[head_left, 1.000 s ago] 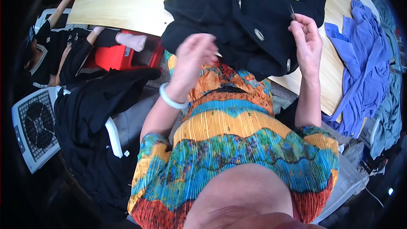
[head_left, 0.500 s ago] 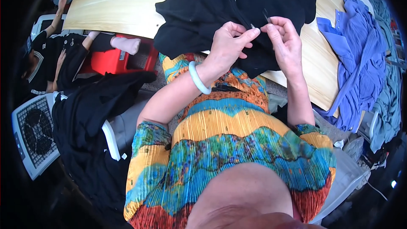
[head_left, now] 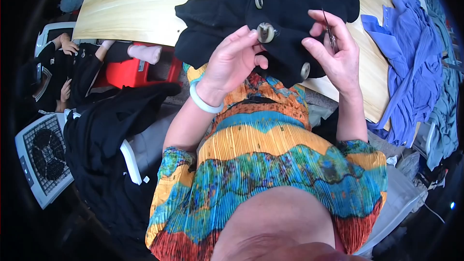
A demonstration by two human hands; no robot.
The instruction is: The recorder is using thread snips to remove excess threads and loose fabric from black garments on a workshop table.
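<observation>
Right hand point(head_left: 342, 60): the grip carries one pair of small pointed scissors point(head_left: 329, 33) against the fingers, with the thumb spread apart from the forefinger. The blades point toward the far side of the black garment point(head_left: 220, 24).

Left hand point(head_left: 231, 60): the fingertips are at the left edge of one round button point(head_left: 266, 33) on the black garment. Whether this grip pinches the button or is merely near it cannot be told.

Step in hand (judged): close handwork at this button, scissors kept ready. The next move appears to call for a steady hold on the button and blade tips clear of the fabric.

Count, outward from the black garment:
- Garment: one, on the desk point(head_left: 140, 5), its near edge overhanging; four buttons visible.
- Right of it: one violet-blue garment point(head_left: 408, 67); beyond that, teal cloth point(head_left: 437, 137), pieces uncountable.
- Left of it: one red stool point(head_left: 124, 71), one grilled fan unit point(head_left: 47, 154), one co-worker, two hands visible.
</observation>
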